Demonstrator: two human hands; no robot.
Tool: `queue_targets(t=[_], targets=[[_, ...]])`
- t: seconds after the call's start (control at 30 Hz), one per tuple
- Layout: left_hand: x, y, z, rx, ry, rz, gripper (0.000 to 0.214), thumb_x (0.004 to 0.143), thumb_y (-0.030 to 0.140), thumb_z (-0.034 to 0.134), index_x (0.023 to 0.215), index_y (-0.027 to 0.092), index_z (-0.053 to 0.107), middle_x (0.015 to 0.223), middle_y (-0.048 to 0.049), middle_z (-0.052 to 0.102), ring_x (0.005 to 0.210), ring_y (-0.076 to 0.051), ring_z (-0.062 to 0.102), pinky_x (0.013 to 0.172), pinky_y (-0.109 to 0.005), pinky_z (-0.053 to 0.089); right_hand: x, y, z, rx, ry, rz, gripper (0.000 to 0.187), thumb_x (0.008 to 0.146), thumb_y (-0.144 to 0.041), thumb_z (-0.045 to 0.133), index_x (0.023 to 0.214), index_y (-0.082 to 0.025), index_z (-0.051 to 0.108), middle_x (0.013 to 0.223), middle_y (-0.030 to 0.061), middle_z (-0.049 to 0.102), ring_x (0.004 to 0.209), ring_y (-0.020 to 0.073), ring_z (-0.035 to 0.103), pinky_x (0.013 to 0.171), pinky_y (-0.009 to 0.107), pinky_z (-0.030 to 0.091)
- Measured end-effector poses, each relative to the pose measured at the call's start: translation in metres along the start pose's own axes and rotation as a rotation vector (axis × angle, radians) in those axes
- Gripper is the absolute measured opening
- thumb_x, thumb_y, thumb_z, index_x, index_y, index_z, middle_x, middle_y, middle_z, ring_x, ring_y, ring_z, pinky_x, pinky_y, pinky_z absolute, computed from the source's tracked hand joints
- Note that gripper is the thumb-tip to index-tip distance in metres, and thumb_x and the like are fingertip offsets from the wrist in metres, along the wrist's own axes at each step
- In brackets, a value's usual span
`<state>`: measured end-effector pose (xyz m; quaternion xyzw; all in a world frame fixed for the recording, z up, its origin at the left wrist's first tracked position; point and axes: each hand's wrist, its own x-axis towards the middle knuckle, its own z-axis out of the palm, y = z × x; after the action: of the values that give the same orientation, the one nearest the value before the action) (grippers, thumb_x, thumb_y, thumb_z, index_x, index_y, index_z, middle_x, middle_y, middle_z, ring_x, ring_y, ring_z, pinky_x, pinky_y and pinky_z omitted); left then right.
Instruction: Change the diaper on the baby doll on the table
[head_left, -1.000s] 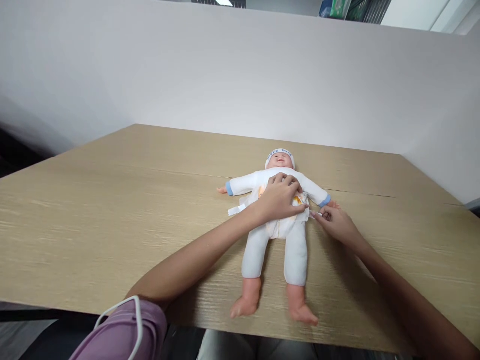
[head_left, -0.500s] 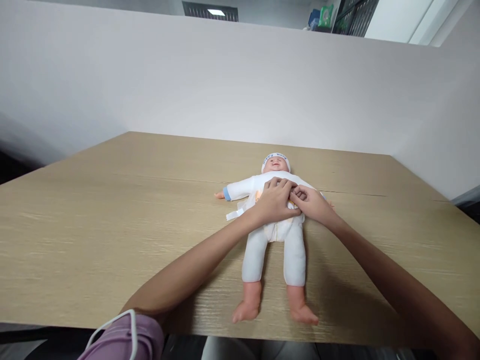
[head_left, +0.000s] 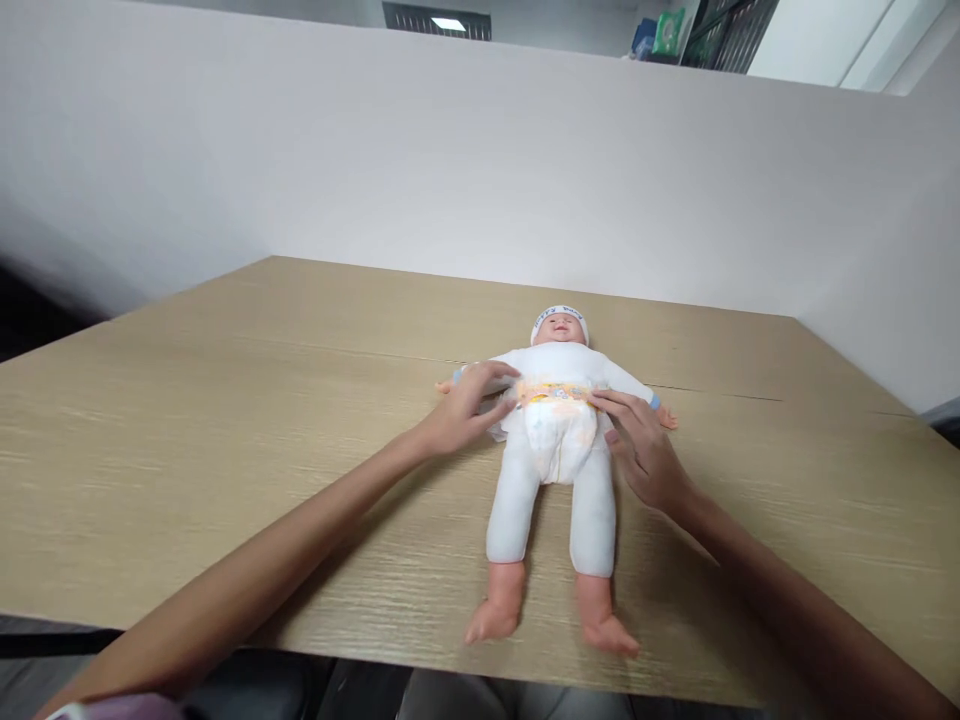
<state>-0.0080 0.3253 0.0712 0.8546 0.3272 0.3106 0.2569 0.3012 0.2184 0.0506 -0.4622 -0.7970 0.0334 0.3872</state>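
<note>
A baby doll (head_left: 559, 355) in a white suit and a printed white headband lies on its back, feet toward me. Around its hips is a white diaper (head_left: 559, 440) with an orange patterned waistband. My left hand (head_left: 469, 408) is at the diaper's left side, thumb and fingers apart, next to a pale side flap partly hidden behind it. On the other side my right hand (head_left: 641, 450) rests its stretched fingertips on the right end of the waistband. Its fingers are slightly spread, and its palm is over the table beside the doll's hip.
The doll lies on a wide wooden table (head_left: 262, 400) with its front edge close to my lap. A pale partition wall (head_left: 420, 160) stands behind the table. Beyond it, a green package (head_left: 667, 32) shows at the top right.
My hands have moved apart from the middle of the diaper, the left one to the left side and the right one to the right side. The patterned waistband is now uncovered.
</note>
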Motion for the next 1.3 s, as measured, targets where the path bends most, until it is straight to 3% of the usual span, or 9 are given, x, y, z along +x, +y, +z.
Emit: queue_targets(t=[0.13, 0.3, 0.43, 0.57, 0.73, 0.93, 1.03, 1.13, 1.3], targets=[[-0.029, -0.026, -0.003, 0.244, 0.023, -0.166, 0.039, 0.102, 0.055, 0.055, 0.116, 0.020, 0.062, 0.124, -0.0146, 0.069, 0.119, -0.034, 0.062, 0.107, -0.051, 0.048, 0.031, -0.022, 0.003, -0.031, 0.087, -0.040, 0.027, 0.110, -0.032, 0.051, 0.132, -0.024, 0.062, 0.126, 0.0125, 0.072, 0.121, 0.0305, 0.066, 0.105, 0.048, 0.050], [-0.035, -0.031, 0.002, 0.408, -0.038, -0.298, 0.035, 0.096, 0.056, 0.058, 0.090, 0.022, 0.056, 0.097, -0.0105, 0.070, 0.097, -0.033, 0.063, 0.096, -0.049, 0.045, 0.082, -0.043, 0.018, -0.083, -0.061, 0.030, 0.015, 0.102, -0.038, 0.060, 0.097, -0.024, 0.056, 0.093, 0.0060, 0.067, 0.088, 0.0256, 0.063, 0.079, 0.038, 0.046], [-0.033, -0.030, -0.006, 0.316, -0.099, -0.325, 0.036, 0.093, 0.053, 0.060, 0.075, 0.023, 0.052, 0.085, -0.0076, 0.067, 0.083, -0.028, 0.058, 0.082, -0.041, 0.041, 0.103, -0.044, 0.028, -0.124, -0.220, 0.184, 0.032, 0.097, -0.046, 0.067, 0.084, -0.025, 0.047, 0.084, 0.0025, 0.065, 0.078, 0.0227, 0.058, 0.067, 0.036, 0.035], [-0.030, -0.029, -0.023, -0.074, -0.195, -0.401, 0.052, 0.094, 0.064, 0.057, 0.066, 0.023, 0.046, 0.067, 0.0003, 0.048, 0.064, -0.018, 0.042, 0.065, -0.033, 0.031, 0.106, -0.045, 0.030, -0.139, -0.269, 0.240, 0.034, 0.095, -0.045, 0.069, 0.080, -0.027, 0.044, 0.084, 0.0027, 0.065, 0.077, 0.0233, 0.058, 0.066, 0.037, 0.035], [-0.004, -0.010, -0.031, -0.402, -0.146, -0.351, 0.059, 0.093, 0.073, 0.060, 0.066, 0.021, 0.048, 0.068, 0.0018, 0.040, 0.066, -0.015, 0.037, 0.064, -0.031, 0.028, 0.106, -0.047, 0.026, -0.113, -0.293, 0.243, 0.034, 0.096, -0.045, 0.066, 0.078, -0.028, 0.042, 0.084, 0.0032, 0.064, 0.077, 0.0239, 0.057, 0.067, 0.038, 0.037], [0.037, 0.018, 0.002, -0.467, -0.173, -0.315, 0.062, 0.088, 0.077, 0.067, 0.065, 0.021, 0.053, 0.066, 0.0017, 0.042, 0.063, -0.014, 0.036, 0.060, -0.031, 0.028, 0.102, -0.040, 0.021, -0.002, -0.316, 0.209, 0.037, 0.094, -0.057, 0.070, 0.084, -0.026, 0.052, 0.089, 0.0003, 0.066, 0.085, 0.0223, 0.060, 0.075, 0.036, 0.043], [0.041, 0.021, 0.015, -0.502, -0.184, -0.305, 0.063, 0.090, 0.079, 0.061, 0.068, 0.021, 0.055, 0.066, 0.0024, 0.039, 0.062, -0.014, 0.034, 0.059, -0.031, 0.026, 0.101, -0.036, 0.022, 0.030, -0.305, 0.185, 0.040, 0.096, -0.061, 0.069, 0.084, -0.025, 0.054, 0.090, 0.0008, 0.066, 0.086, 0.0221, 0.059, 0.076, 0.035, 0.042], [0.037, 0.018, 0.016, -0.562, -0.145, -0.277, 0.061, 0.096, 0.077, 0.053, 0.071, 0.021, 0.056, 0.071, 0.0002, 0.048, 0.068, -0.017, 0.044, 0.065, -0.033, 0.037, 0.102, -0.033, 0.025, 0.012, -0.296, 0.171, 0.040, 0.105, -0.051, 0.056, 0.077, -0.025, 0.046, 0.082, -0.0004, 0.061, 0.078, 0.0199, 0.055, 0.072, 0.035, 0.038], [0.032, 0.008, 0.016, -0.721, -0.125, -0.284, 0.046, 0.091, 0.066, 0.072, 0.094, 0.022, 0.060, 0.075, 0.0028, 0.055, 0.070, -0.014, 0.051, 0.068, -0.029, 0.043, 0.107, -0.025, 0.025, 0.013, -0.348, 0.221, 0.033, 0.102, -0.038, 0.054, 0.073, -0.025, 0.042, 0.077, -0.0018, 0.054, 0.072, 0.0180, 0.049, 0.067, 0.035, 0.035]])
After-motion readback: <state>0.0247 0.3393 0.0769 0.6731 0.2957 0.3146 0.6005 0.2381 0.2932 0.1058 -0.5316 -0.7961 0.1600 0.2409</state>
